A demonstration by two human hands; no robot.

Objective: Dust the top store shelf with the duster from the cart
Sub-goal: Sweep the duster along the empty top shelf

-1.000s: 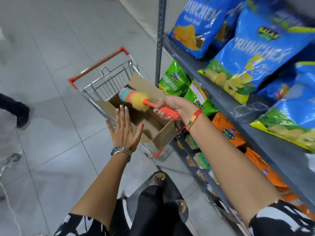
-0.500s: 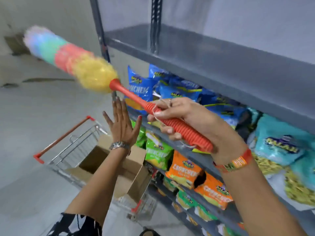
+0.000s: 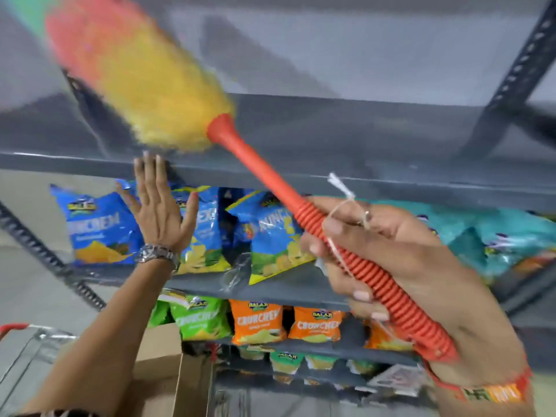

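My right hand (image 3: 400, 263) grips the ribbed red handle of the duster (image 3: 246, 155). Its fluffy head, yellow then orange then green, slants up to the left over the grey top shelf (image 3: 361, 136) and is blurred by motion. The yellow end hangs just above the shelf's front lip. My left hand (image 3: 159, 212) is raised with fingers spread, holding nothing, its fingertips at the front edge of that shelf. A watch sits on the left wrist.
Blue chip bags (image 3: 99, 227) fill the shelf below, with teal bags (image 3: 496, 236) at right. Green (image 3: 198, 317) and orange bags (image 3: 258, 323) sit lower. The cart (image 3: 27, 350) with its cardboard box (image 3: 168, 371) stands at lower left. A perforated upright (image 3: 517, 73) rises at right.
My right hand lifted the duster from the box in the cart up to the top shelf. My view tilted upward, and my open left hand rose to the shelf edge.
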